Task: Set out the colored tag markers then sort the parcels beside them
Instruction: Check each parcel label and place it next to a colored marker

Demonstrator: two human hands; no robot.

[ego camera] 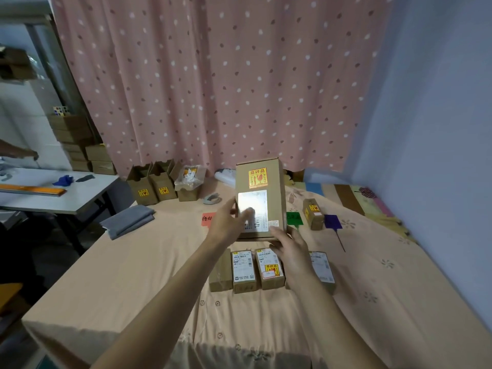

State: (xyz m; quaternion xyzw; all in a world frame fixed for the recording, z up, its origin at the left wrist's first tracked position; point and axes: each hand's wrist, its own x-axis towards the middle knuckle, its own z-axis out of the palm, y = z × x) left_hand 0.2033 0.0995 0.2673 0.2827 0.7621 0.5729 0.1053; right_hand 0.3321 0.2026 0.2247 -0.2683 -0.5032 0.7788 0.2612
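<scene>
Head view: tall brown cardboard parcel (277,182) is being held above the peach bed (133,262), near its middle.
Left hand (229,222): gripping the parcel's left edge, thumb on white label (255,203).
Right hand (291,251): clasping its lower right corner.
Writing: yellow sticker (257,177) showing "易碎品"; label showing "12V".

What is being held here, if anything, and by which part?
The tall brown cardboard box: left hand grips its left edge, right hand holds its bottom right corner.
</scene>
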